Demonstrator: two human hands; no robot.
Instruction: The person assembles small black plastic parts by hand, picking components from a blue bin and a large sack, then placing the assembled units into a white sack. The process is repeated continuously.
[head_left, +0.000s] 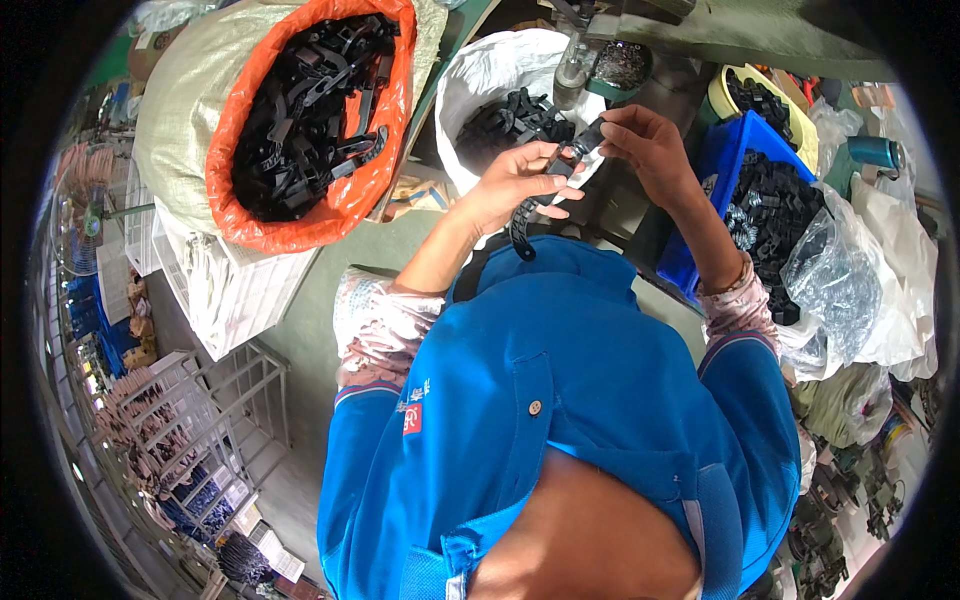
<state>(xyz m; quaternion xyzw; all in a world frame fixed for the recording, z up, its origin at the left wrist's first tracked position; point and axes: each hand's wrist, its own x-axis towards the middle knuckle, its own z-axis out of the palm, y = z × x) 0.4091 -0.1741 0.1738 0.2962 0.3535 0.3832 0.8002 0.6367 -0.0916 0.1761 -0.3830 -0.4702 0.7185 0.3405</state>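
A blue shirt (pixel 600 360) is closest, on the near side of the white bag (pixel 462 90). The left hand (pixel 515 182) and the right hand (pixel 655 155) are up by that bag's near edge. They hold 1 long black part (pixel 559 170), which looks tilted across the bag's near right side. The left fingers are bent and a bit spread, with the part held between them and the thumb. The right fingers are nearly closed, pinching its top end. More black parts (pixel 510 118) lie inside the white bag.

Left of the white bag is a big sack (pixel 175 130) with an orange liner (pixel 222 200), full of black pieces. Right of the white bag is a blue bin (pixel 715 170) of dark pieces, and past it sits a yellow tub (pixel 722 98) with more. Far left of the white bag stands a metal rack (pixel 238 408).
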